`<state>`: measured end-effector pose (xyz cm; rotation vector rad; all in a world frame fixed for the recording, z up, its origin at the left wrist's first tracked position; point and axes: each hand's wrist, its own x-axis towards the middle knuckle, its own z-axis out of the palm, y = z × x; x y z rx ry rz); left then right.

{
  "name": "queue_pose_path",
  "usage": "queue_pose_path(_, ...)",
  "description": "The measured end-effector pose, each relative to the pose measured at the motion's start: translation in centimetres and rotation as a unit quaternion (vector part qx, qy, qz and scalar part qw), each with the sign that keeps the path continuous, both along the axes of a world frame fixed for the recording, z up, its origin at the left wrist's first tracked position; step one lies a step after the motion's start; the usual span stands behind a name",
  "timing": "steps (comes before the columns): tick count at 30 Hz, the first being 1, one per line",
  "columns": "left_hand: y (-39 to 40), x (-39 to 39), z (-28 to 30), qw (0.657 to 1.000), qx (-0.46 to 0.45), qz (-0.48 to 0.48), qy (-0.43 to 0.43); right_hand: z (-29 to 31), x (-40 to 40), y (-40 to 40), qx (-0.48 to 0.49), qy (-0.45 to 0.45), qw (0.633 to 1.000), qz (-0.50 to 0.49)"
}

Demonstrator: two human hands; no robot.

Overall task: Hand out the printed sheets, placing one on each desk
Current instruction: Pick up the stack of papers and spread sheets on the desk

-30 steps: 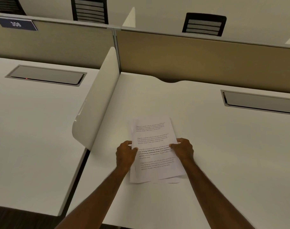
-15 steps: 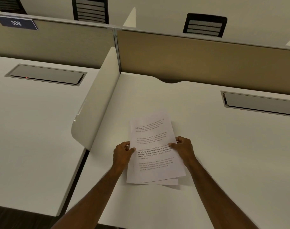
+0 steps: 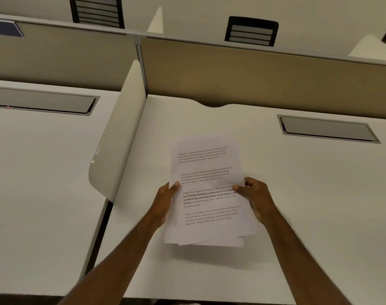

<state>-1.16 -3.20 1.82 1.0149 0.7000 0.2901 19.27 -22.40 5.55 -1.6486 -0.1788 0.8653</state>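
A stack of printed sheets (image 3: pixel 206 170), white with paragraphs of black text, is held just above the white desk (image 3: pixel 308 194) in front of me. My left hand (image 3: pixel 164 202) grips the stack's left edge, thumb on top. My right hand (image 3: pixel 254 194) pinches the right edge, thumb on the top sheet. The lower corners of the sheets are fanned apart a little. A second white desk (image 3: pixel 38 172) lies to the left, with no sheet on its visible part.
A white curved divider (image 3: pixel 119 133) stands between the two desks. Beige partition panels (image 3: pixel 253 73) close off the back. Each desk has a grey cable hatch (image 3: pixel 326 128). Black chair backs (image 3: pixel 251 31) show beyond the partition.
The stack has lifted slightly and shifted left, and its lower corners have fanned out more. Both hands keep their grip on its edges.
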Motion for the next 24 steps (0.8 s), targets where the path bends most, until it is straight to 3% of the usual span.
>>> queue_pose_path(9, -2.0, 0.1, -0.2, 0.999, 0.045, 0.014, -0.002, -0.1, -1.4, -3.1, -0.093, -0.080, 0.990, -0.073)
queue_pose_path(16, -4.2, 0.2, -0.6, 0.996, 0.076, 0.017, 0.033, -1.2, 0.9, -6.1, -0.100, -0.089, 0.987, -0.093)
queue_pose_path(24, -6.4, -2.9, -2.0, 0.980, 0.105, 0.138, 0.099, -2.8, 7.7, -12.1, -0.086, -0.050, 0.990, -0.100)
